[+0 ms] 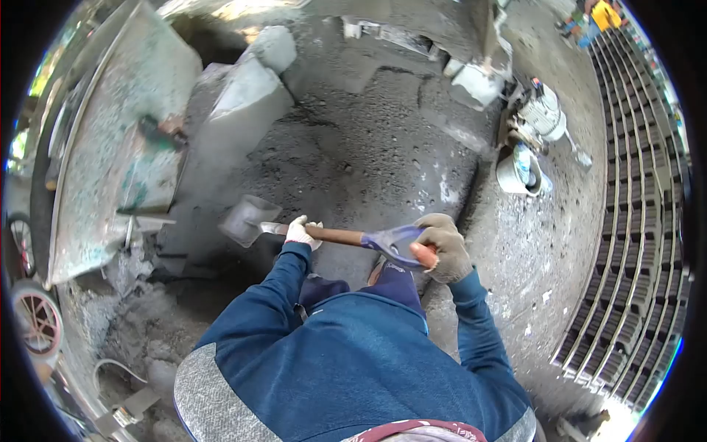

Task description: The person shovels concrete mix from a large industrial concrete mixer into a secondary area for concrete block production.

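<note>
A shovel (339, 235) with a wooden shaft and a blue D-shaped handle lies across the front of my body. My left hand (302, 232), in a whitish glove, is wrapped round the lower shaft near the metal socket. The handle's orange-red grip is in my right hand (444, 247), which wears a grey-brown glove. At the far left end of the shovel, the flat metal blade (250, 220) is blurred above the dark, gritty floor (353, 158). I cannot make out whether the blade touches the floor.
A large worn metal panel (110, 147) stands at the left, beside a wheel (35, 320). Pale blocks (250, 96) lie behind it. To the right are a motor (543, 114), a white bucket (518, 173) and a long rack of dark pieces (626, 221). A person in yellow (605, 15) is far right.
</note>
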`<state>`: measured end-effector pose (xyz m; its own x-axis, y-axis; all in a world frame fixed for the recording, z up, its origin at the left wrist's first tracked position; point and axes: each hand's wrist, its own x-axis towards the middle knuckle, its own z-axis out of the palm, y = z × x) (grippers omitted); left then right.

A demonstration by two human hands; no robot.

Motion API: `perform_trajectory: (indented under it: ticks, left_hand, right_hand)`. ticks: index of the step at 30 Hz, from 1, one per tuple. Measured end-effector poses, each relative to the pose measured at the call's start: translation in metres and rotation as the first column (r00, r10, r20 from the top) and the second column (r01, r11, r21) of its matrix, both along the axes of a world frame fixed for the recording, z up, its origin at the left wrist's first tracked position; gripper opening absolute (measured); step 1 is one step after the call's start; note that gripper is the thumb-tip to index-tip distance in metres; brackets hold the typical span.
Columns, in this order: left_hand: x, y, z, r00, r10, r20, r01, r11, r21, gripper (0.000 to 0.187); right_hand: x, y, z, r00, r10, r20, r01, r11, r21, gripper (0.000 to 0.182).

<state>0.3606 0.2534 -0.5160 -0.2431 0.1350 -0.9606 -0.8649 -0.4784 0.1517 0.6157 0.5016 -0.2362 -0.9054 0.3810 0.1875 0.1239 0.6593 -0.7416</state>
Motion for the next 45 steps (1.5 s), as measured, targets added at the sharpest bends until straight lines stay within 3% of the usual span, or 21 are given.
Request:
perform_trajectory:
  ticks: [2, 3, 5, 7, 10, 13, 16, 18, 21, 23, 24, 25, 26, 27, 29, 31, 36, 39, 42, 44, 45]
  left_hand:
    - [0.014, 0.037, 0.004, 0.999, 0.038, 0.029, -0.039, 0.999, 0.026, 0.026]
    - [0.019, 0.050, 0.003, 0.997, 0.062, 0.044, -0.064, 0.997, 0.034, 0.025]
    - [0.047, 0.079, -0.008, 0.996, 0.042, -0.082, -0.037, 0.998, 0.058, 0.030]
    - [0.074, 0.130, 0.024, 0.993, -0.004, -0.115, 0.002, 1.000, -0.020, 0.035]
    - [0.108, 0.186, -0.018, 0.975, -0.147, 0.167, 0.128, 0.984, 0.122, 0.042]
    - [0.159, 0.239, -0.106, 0.881, -0.333, 0.335, 0.260, 0.934, 0.245, 0.042]
    - [0.218, 0.306, -0.123, 0.740, -0.483, 0.468, 0.389, 0.875, 0.287, 0.039]
    - [0.236, 0.345, -0.124, 0.646, -0.528, 0.551, 0.380, 0.849, 0.368, 0.038]
    - [0.229, 0.384, -0.152, 0.600, -0.510, 0.616, 0.242, 0.850, 0.469, 0.038]
    - [0.191, 0.400, -0.199, 0.670, -0.396, 0.628, 0.136, 0.897, 0.420, 0.035]
    - [0.146, 0.403, -0.215, 0.745, -0.374, 0.553, 0.176, 0.909, 0.377, 0.030]
    - [0.086, 0.390, -0.243, 0.812, -0.314, 0.491, 0.017, 0.854, 0.520, 0.025]
    - [0.014, 0.375, -0.272, 0.837, -0.274, 0.474, 0.102, 0.929, 0.357, 0.023]
    - [-0.065, 0.357, -0.272, 0.779, -0.486, 0.397, 0.400, 0.872, 0.282, 0.024]
    - [-0.130, 0.307, -0.351, 0.912, -0.373, 0.172, 0.320, 0.908, 0.272, 0.020]
    - [-0.136, 0.286, -0.354, 0.930, -0.353, 0.100, 0.332, 0.926, 0.177, 0.015]
    - [-0.084, 0.252, -0.336, 0.903, -0.416, 0.108, 0.403, 0.907, 0.123, 0.018]
    - [-0.052, 0.222, -0.279, 0.932, -0.306, 0.196, 0.312, 0.950, 0.001, 0.017]
    - [-0.018, 0.167, -0.252, 0.921, -0.378, 0.097, 0.372, 0.925, 0.074, 0.015]
    - [-0.006, 0.145, -0.227, 0.876, -0.430, 0.216, 0.441, 0.898, 0.001, 0.018]
    - [0.001, 0.130, -0.214, 0.873, -0.465, 0.145, 0.453, 0.884, 0.113, 0.021]
  right_hand:
    - [0.052, 0.023, -0.037, 0.914, -0.399, 0.072, 0.405, 0.905, -0.129, 0.040]
    - [0.081, 0.030, -0.069, 0.835, -0.510, 0.207, 0.548, 0.736, -0.397, 0.045]
    - [0.135, 0.034, -0.126, 0.692, -0.513, 0.508, 0.560, -0.063, -0.826, 0.057]
    - [0.162, 0.033, -0.150, 0.554, -0.481, 0.680, 0.571, -0.375, -0.731, 0.038]
    - [0.202, 0.004, -0.217, 0.216, -0.582, 0.784, 0.951, -0.056, -0.304, 0.011]
    - [0.301, -0.009, -0.305, -0.037, -0.778, 0.628, 0.864, -0.340, -0.370, 0.015]
    - [0.303, 0.023, -0.220, -0.260, -0.788, 0.557, 0.945, -0.327, -0.021, 0.014]
    - [0.313, 0.046, -0.196, -0.276, -0.856, 0.436, 0.957, -0.203, 0.208, 0.012]
    - [0.296, 0.102, -0.191, -0.231, -0.897, 0.376, 0.940, -0.106, 0.323, 0.012]
    - [0.213, 0.150, -0.225, -0.213, -0.882, 0.421, 0.977, -0.183, 0.110, 0.019]
    - [0.153, 0.171, -0.246, -0.022, -0.862, 0.507, 0.999, -0.006, 0.033, 0.020]
    - [0.115, 0.188, -0.300, 0.485, -0.694, 0.532, 0.866, 0.467, -0.181, 0.020]
    - [0.069, 0.180, -0.359, 0.173, -0.759, 0.628, 0.984, 0.166, -0.070, 0.023]
    - [0.035, 0.164, -0.410, 0.144, -0.759, 0.635, 0.987, 0.159, -0.034, 0.018]
    - [-0.037, 0.131, -0.506, 0.085, -0.757, 0.648, 0.989, 0.144, 0.038, 0.018]
    - [-0.079, 0.092, -0.477, 0.176, -0.866, 0.467, 0.980, 0.111, -0.163, 0.014]
    - [0.003, 0.036, -0.488, 0.072, -0.785, 0.616, 0.968, -0.094, -0.233, 0.012]
    - [0.044, -0.007, -0.443, 0.072, -0.689, 0.721, 0.916, -0.241, -0.322, 0.018]
    - [0.067, -0.039, -0.376, 0.066, -0.621, 0.781, 0.807, -0.427, -0.408, 0.027]
    - [0.089, -0.063, -0.346, -0.019, -0.632, 0.775, 0.757, -0.515, -0.402, 0.011]
    - [0.097, -0.066, -0.322, 0.016, -0.585, 0.811, 0.710, -0.565, -0.421, 0.009]
